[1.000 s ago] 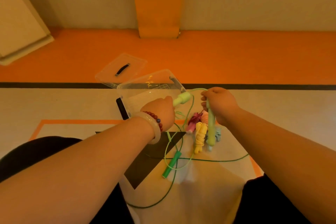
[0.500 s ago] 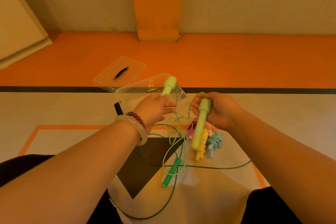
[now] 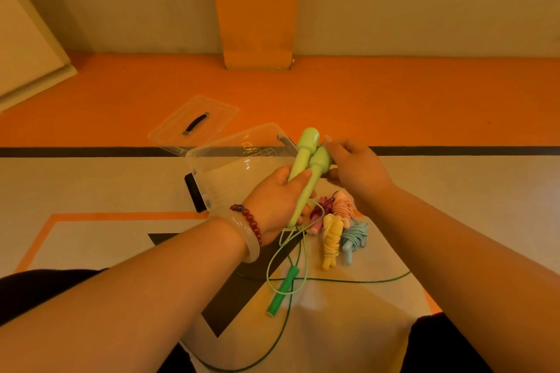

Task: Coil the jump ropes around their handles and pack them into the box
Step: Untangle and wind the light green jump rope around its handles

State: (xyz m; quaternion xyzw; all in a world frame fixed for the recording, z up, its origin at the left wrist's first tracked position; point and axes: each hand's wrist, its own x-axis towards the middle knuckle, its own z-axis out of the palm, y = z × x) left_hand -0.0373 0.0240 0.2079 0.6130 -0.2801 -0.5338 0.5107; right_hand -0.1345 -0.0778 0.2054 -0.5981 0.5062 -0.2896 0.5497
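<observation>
L hand (image 3: 275, 200) is wrapped round the shafts of both lt-green handles (image 3: 304, 156), thumb across the front. They sit side by side, heads up and away from the person, over the box (image 3: 203, 179). R hand (image 3: 357, 169) pinches the head of the nearer one, index on top and thumb under. Prob. it's there to square the two heads so they make one core to wind on.

The cord (image 3: 298, 239) drops from the handles' low ends in loose loops to the floor (image 3: 454, 206). Not wound yet, so this rope is at the very start of its coil. Holding the pair up keeps the cord hanging free, w/ less chance of a snag.

Four bundles (image 3: 330, 239) (magenta, pink, yellow, blue) lie close together on the floor just R of the box, cords coiled on their handles. They look done but not packed. Can't see anything in the box. Its lid (image 3: 212, 112) lies off, just behind it, so the box is open for loading.

The dk-green rope (image 3: 283, 291) is loose too. One handle lies near the person, w/ its cord running off R and back between the knees. It crosses under the lt-green loops, so tangling is a risk once winding starts.

Next move, I'd guess: R hand lets go of the head, takes the cord near the handles and wraps it, while L holds the pair tight.
</observation>
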